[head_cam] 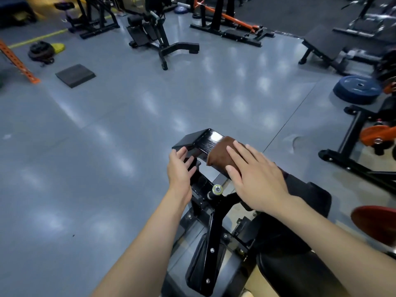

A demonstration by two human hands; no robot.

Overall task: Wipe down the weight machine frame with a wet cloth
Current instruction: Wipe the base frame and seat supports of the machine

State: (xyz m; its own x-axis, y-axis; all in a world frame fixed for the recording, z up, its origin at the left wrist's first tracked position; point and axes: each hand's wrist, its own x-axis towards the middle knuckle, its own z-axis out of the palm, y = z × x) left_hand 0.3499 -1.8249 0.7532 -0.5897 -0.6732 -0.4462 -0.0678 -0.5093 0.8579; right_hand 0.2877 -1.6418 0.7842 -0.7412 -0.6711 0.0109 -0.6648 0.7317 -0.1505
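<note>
Gym floor (pixel 132 116): grey, glossy, ceiling lights reflected in patches. Black frames and benches ranged along the far side; blue weight plate (pixel 357 89) well to the right of the machine frame, red plate (pixel 377 226) near its right flank, dark flat mat (pixel 75 75) far off to its left.

Machine frame (pixel 211 139): black painted steel, glossy, running from the viewer's near side up and away to a flat end plate. Long axis of the top bar slanted, near-right to far-left. Bright highlight on the exposed end just beyond the cloth, possibly a wet sheen; not certain.

Cloth (pixel 220 154): brown, folded to a thick pad, draped across the bar and wrapping down its left edge, just short of the frame's far end. No drips visible.

Right hand (pixel 255 174): palm down on the cloth, 4 fingers straight and slightly spread, thumb lying along the cloth's near-left edge; pressing, not pinching. Nearer hand to the cloth, already in contact.

Left hand (pixel 181 168): just left of the frame, fingers straight and loosely together, tips at the lower bracket near the end plate; holding nothing. Contact with the bracket cannot be confirmed.

Judgement: unwiped end plate lies directly ahead of the right fingertips along the bar's axis; next stroke likely forward along that line, left hand placed to steady
</note>
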